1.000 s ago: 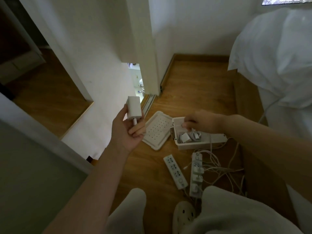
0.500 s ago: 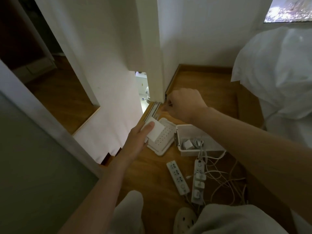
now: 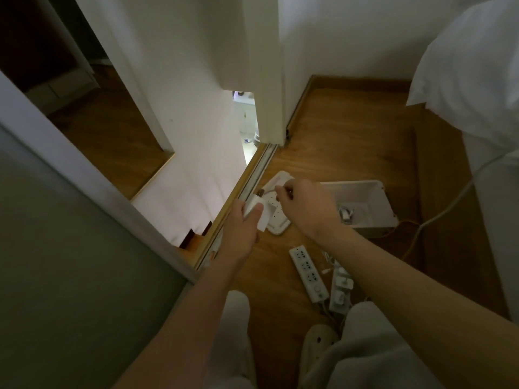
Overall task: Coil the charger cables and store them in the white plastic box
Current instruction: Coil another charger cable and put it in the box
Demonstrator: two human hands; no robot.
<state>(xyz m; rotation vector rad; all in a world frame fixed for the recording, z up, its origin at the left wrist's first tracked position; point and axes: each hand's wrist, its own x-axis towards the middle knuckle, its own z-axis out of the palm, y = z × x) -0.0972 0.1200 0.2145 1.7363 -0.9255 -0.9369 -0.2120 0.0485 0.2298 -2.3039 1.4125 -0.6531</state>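
We see the left hand wrapped around a white charger. The thumb lies along its near face and the other fingers are curled behind it, so the hand is closed on it, not spread. The right hand is just beside it, with its fingers bent inward and the tips drawn together. They pinch a thin white cable that runs the short way from the top end of the charger to those fingertips. Both hands hover above the perforated lid, which lies flat on the wooden floor.

The white box stands open on the floor, touching the right edge of the lid and just beyond the right wrist. Inside it, near the front wall, we make out another charger bundle, partly hidden by the forearm.

Nearer to us lie two power strips. The right-hand one has plugs pushed into it, and loose cords trail off toward the white bedding. We can read no brand or lettering on the charger, the box or the strips. Any print there is too small and dim to make out.
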